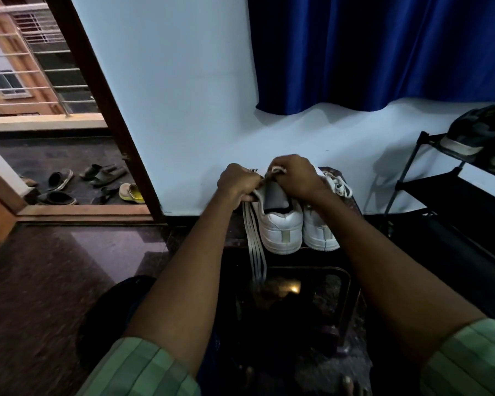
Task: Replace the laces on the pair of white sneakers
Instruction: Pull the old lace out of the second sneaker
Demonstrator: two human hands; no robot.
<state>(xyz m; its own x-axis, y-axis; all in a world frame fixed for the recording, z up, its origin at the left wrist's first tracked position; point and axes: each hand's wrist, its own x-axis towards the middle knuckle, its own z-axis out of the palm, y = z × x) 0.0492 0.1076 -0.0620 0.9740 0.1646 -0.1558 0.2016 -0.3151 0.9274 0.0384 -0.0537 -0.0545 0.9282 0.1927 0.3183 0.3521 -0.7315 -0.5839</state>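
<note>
Two white sneakers stand heels toward me on a small dark table (pixel 346 281). The left sneaker (pixel 280 227) has a grey lining; the right sneaker (pixel 320 230) still carries a tied white lace (pixel 339 185). My left hand (pixel 237 181) grips the left sneaker's collar edge and a bundle of flat white laces (pixel 255 247) that hang down past the table's edge. My right hand (pixel 296 175) pinches a lace end above the left sneaker's tongue. The sneaker's eyelets are hidden behind both hands.
A black shoe rack (pixel 446 190) with a dark shoe (pixel 475 132) stands at the right. A blue curtain (pixel 383 52) hangs on the wall behind. At the left, an open doorway shows several sandals (pixel 103 172) on the balcony floor.
</note>
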